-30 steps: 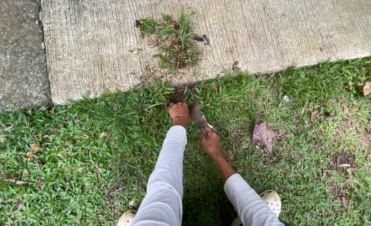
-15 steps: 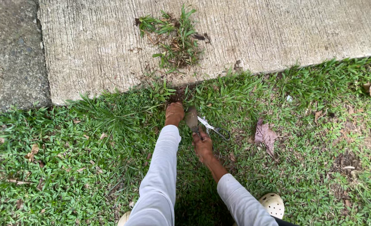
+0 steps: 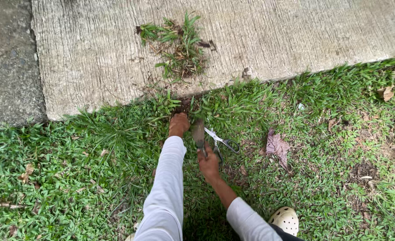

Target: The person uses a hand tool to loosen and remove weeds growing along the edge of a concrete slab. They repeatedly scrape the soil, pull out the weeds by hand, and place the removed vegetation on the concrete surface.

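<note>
Rusty trowel (image 3: 198, 132) gripped, right hand (image 3: 209, 163) outstretched.

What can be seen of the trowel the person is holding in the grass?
The trowel is a small hand tool with a narrow, dull brown blade that looks rusty or soil-coated. The blade points away from the person toward the edge of the concrete slab, its tip down in the grass. The right hand is closed around the handle, hiding it. The left hand is in the grass just left of the blade; whether it touches the blade cannot be told. A pair of scissors lies just right of it.
</note>
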